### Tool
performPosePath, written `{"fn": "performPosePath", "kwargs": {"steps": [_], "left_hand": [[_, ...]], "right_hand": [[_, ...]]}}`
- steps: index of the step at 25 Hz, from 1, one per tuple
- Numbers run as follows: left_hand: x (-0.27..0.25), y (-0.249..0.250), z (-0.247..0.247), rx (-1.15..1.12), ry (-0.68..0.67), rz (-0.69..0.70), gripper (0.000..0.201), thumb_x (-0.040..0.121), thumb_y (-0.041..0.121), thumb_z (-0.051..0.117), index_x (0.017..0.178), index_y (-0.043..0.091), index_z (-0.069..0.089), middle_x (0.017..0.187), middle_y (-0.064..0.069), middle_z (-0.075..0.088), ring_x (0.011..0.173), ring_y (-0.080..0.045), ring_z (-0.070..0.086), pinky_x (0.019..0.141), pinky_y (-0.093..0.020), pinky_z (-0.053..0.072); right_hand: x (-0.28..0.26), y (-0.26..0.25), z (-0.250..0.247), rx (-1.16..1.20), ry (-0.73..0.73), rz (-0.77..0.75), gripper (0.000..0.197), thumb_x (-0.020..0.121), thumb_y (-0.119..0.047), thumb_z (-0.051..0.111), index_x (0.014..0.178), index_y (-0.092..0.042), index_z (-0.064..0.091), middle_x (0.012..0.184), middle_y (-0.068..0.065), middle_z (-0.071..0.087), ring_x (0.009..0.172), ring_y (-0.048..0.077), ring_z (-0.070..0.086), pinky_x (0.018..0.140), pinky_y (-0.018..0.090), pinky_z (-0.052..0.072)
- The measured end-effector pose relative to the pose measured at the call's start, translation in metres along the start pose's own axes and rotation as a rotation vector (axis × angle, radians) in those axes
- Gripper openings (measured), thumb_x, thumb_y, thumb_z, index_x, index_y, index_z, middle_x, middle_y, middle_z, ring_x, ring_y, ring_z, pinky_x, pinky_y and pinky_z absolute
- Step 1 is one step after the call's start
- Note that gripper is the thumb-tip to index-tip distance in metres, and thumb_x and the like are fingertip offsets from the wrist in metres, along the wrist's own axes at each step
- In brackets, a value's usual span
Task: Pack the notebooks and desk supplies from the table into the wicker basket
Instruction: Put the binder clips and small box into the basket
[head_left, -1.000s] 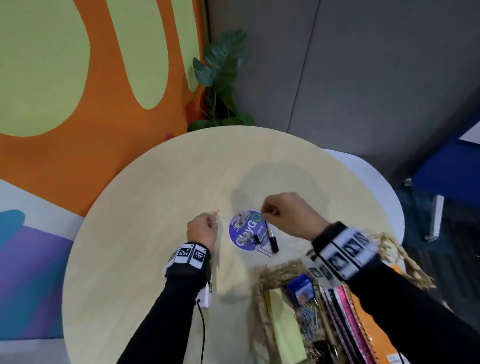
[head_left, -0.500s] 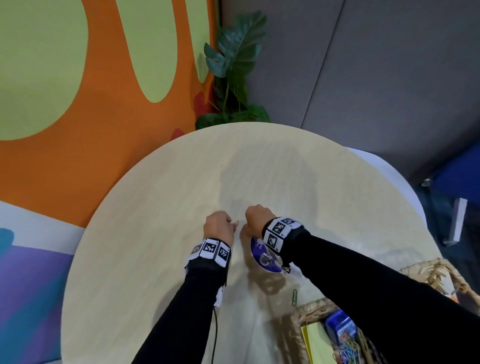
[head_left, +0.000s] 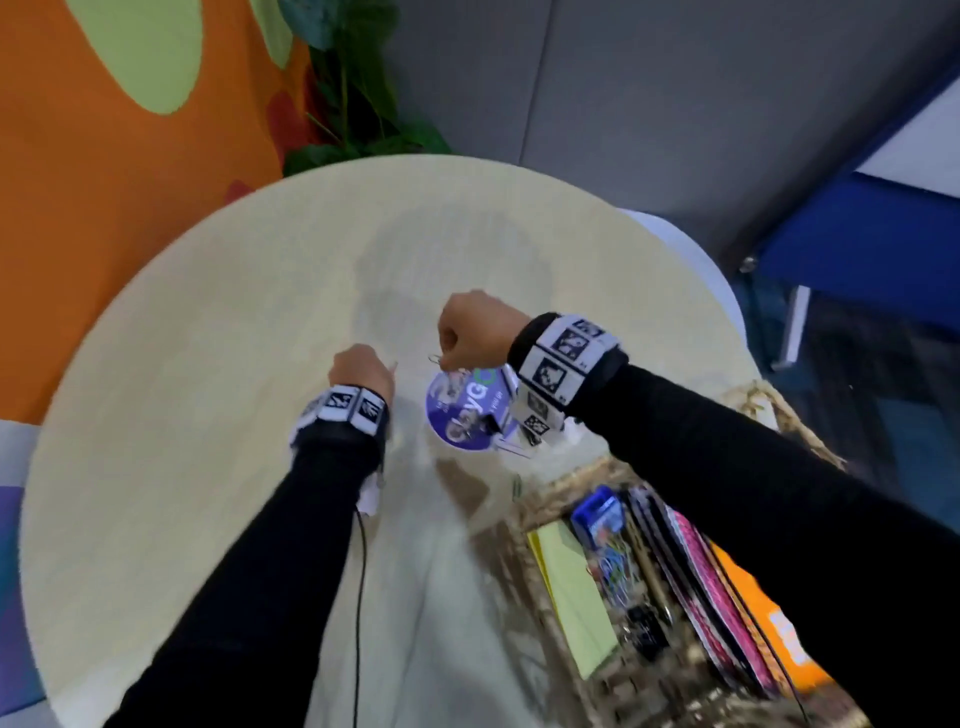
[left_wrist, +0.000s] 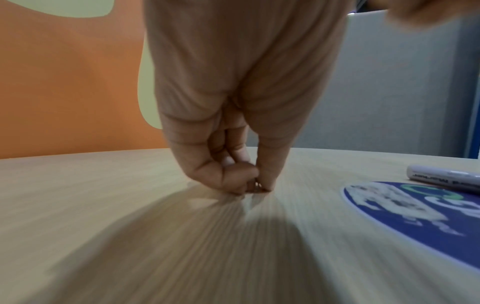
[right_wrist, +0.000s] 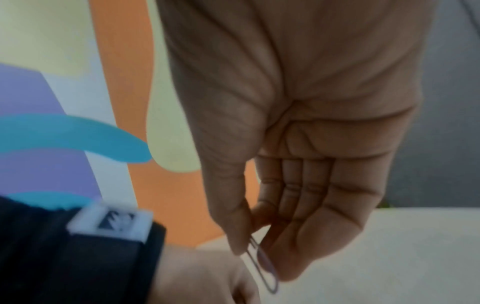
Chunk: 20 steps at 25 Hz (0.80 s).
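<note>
While most of the supplies already sit in the wicker basket (head_left: 556, 499) at the near right of the table (head_left: 208, 364), the step in hand appears to be gathering the last loose paper clips off the tabletop. The right hand (head_left: 475, 332) is raised just above the table, and its thumb and forefinger pinch one end of a thin wire paper clip (right_wrist: 261, 265), which hangs down from the pinch; the other fingers (right_wrist: 306, 185) lie loosely curled behind it, holding nothing. The left hand (head_left: 361, 371) is down on the wood, thumb and forefinger tips (left_wrist: 249, 183) drawn narrowly together against the surface. Something small seems caught between them, probably another clip, but the blur makes it impossible to say for certain.

Just beside both hands lies a round blue sticker (head_left: 465, 415), flat on the table, with a grey marker (left_wrist: 444, 176) at its far edge in the left wrist view. A small green clip (head_left: 516, 486) rests on the table near the basket rim. Inside the basket are a yellow-green pad (head_left: 571, 587), a blue box (head_left: 597, 514), a heap of coloured clips (head_left: 615, 566) and notebooks (head_left: 701, 587) standing along the right wall.

The next move likely calls for carrying the right hand's clip back over the basket and letting it go above the clip heap, then returning for the sticker, marker and green clip. Such thin wire slips easily, so the pinch should stay firm until the hand is past the rim.
</note>
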<state>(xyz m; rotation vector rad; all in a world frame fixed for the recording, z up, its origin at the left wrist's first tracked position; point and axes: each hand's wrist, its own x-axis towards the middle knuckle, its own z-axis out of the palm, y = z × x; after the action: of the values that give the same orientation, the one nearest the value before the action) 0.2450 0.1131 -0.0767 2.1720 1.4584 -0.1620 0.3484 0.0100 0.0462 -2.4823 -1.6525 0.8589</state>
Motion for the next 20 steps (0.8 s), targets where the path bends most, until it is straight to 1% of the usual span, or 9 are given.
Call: {"fn": "performPosePath", "kwargs": {"steps": [2,5,7,9,11,13,15,18,20], "left_hand": [[-0.002,0.002,-0.001,0.026,-0.005,0.022,0.049,0.094,0.038,0.056,0.113,-0.006,0.066,0.12,-0.024,0.067,0.114,-0.041,0.061,0.095,-0.04,0.049],[-0.015,0.01,-0.009,-0.014,-0.009,0.107,0.037,0.091,0.028,0.061,0.097,-0.005,0.074,0.1,-0.024,0.073,0.102,-0.043,0.066,0.085,-0.039,0.052],[-0.032,0.02,-0.022,-0.091,0.026,0.165,0.023,0.086,0.016,0.063,0.087,-0.003,0.076,0.087,-0.02,0.073,0.096,-0.04,0.068,0.075,-0.034,0.048],[-0.056,0.032,-0.035,-0.189,0.086,0.227,0.017,0.083,0.015,0.066,0.086,0.001,0.076,0.09,-0.016,0.076,0.095,-0.034,0.069,0.078,-0.032,0.047],[-0.085,0.04,-0.047,-0.283,0.115,0.294,0.017,0.082,0.02,0.07,0.086,0.004,0.075,0.085,-0.01,0.075,0.087,-0.027,0.069,0.083,-0.029,0.048],[-0.122,0.042,-0.05,-0.317,0.087,0.365,0.014,0.081,0.02,0.073,0.084,0.006,0.074,0.078,-0.006,0.072,0.074,-0.017,0.064,0.077,-0.021,0.044],[-0.158,0.039,-0.047,-0.333,0.051,0.43,0.003,0.079,0.015,0.074,0.077,0.014,0.072,0.07,0.002,0.071,0.06,0.003,0.061,0.068,-0.006,0.043],[-0.21,0.033,-0.035,-0.388,-0.002,0.49,0.024,0.077,0.012,0.077,0.066,0.028,0.063,0.062,0.02,0.061,0.056,0.023,0.057,0.06,0.01,0.039],[-0.236,0.031,-0.027,-0.425,-0.046,0.529,0.026,0.077,0.009,0.076,0.067,0.028,0.063,0.065,0.018,0.064,0.06,0.021,0.059,0.063,0.01,0.041]], "right_hand": [[-0.038,0.009,-0.014,0.034,0.042,-0.039,0.01,0.076,-0.008,0.066,0.084,-0.005,0.071,0.072,0.004,0.069,0.067,0.018,0.058,0.059,0.023,0.043],[-0.106,0.023,-0.014,0.088,0.097,-0.041,0.015,0.076,-0.008,0.066,0.09,-0.01,0.069,0.062,-0.007,0.056,0.063,0.013,0.053,0.065,0.024,0.045],[-0.147,0.032,-0.002,0.097,0.065,-0.003,0.015,0.077,-0.009,0.066,0.091,-0.011,0.071,0.068,-0.003,0.063,0.064,0.011,0.055,0.065,0.023,0.046],[-0.178,0.044,0.023,0.1,-0.012,0.058,0.011,0.077,-0.011,0.066,0.086,-0.01,0.072,0.076,0.001,0.071,0.068,0.012,0.058,0.059,0.019,0.045],[-0.196,0.057,0.056,0.05,-0.07,0.115,0.01,0.078,-0.011,0.065,0.083,-0.009,0.072,0.085,0.007,0.073,0.08,0.02,0.064,0.067,0.025,0.049],[-0.203,0.066,0.089,-0.01,-0.113,0.204,0.016,0.081,-0.008,0.06,0.093,-0.007,0.071,0.096,0.013,0.071,0.094,0.028,0.065,0.077,0.035,0.053],[-0.202,0.07,0.111,-0.094,-0.174,0.282,0.029,0.086,-0.003,0.051,0.112,-0.007,0.065,0.109,0.017,0.066,0.1,0.033,0.065,0.077,0.038,0.051],[-0.199,0.068,0.126,-0.14,-0.239,0.328,0.038,0.092,0.003,0.041,0.127,-0.004,0.053,0.125,0.02,0.057,0.105,0.034,0.062,0.078,0.035,0.049],[-0.199,0.069,0.131,-0.127,-0.211,0.326,0.036,0.092,0.003,0.041,0.126,-0.003,0.052,0.124,0.019,0.058,0.106,0.034,0.062,0.085,0.037,0.051]]}}
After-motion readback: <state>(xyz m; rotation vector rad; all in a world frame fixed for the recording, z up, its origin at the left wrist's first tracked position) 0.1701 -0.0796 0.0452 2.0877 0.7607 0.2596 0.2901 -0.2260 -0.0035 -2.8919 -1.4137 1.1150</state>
